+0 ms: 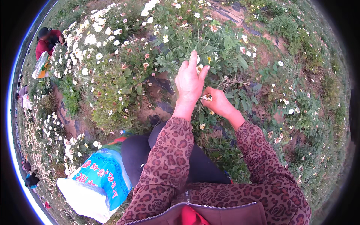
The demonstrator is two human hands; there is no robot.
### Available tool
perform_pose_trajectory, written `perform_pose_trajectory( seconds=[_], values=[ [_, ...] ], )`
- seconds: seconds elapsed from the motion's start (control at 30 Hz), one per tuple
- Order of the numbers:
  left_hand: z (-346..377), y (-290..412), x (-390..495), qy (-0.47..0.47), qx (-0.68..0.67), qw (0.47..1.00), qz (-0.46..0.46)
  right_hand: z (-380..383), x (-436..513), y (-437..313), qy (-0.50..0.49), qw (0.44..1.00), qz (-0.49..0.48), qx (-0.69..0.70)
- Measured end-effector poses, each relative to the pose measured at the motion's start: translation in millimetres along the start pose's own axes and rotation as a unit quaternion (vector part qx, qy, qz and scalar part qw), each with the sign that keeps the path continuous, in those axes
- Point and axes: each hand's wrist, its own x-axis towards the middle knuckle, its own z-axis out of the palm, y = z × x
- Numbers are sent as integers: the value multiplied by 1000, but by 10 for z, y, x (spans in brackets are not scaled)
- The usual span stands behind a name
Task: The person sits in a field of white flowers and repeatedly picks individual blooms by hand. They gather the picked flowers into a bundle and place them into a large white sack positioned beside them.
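Observation:
White chrysanthemum-like flowers (165, 38) grow on leafy green plants before me. My left hand (189, 78) reaches over the foliage, index finger extended and thumb spread, at a pale flower with a yellowish centre (199, 68); whether it grips the flower cannot be told. Lower and to the right, my right hand (218, 101) has its fingers curled around picked flower heads (207, 97), whose white petals show between thumb and fingers. At my left leg stands a blue and white woven plastic sack (105, 171) bearing writing, its white mouth turned outward.
A person in a red top (46, 42) crouches among flowers at the upper left, beside a white, green and orange bag (42, 66). More people are small at the far left edge. Dark plastic sheeting (166, 107) and bare soil (152, 112) show between plants.

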Motion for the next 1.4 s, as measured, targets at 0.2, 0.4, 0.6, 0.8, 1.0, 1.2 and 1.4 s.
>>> perform_pose_trajectory(
  seconds=[0.2,0.4,0.6,0.8,1.0,1.2,1.4],
  values=[
    [30,-189,32,-132,69,989,0,-130,-188,-275,3,995,21,102],
    [-24,-430,-16,-137,46,988,-61,-758,84,-698,102,987,-114,48],
    [-110,-396,-76,-134,26,986,-91,-683,975,-529,-53,948,-159,-270],
    [-217,-387,-100,-114,-32,979,-166,-161,1085,-207,-168,931,-18,-325],
    [-368,-207,-68,-38,-226,959,-168,43,822,146,-127,971,-34,-199],
    [-259,-183,102,26,-313,944,-101,185,503,289,-82,992,-25,-97],
    [262,-379,189,-106,-68,988,-91,39,205,11,-48,998,-6,-45]
  ],
)
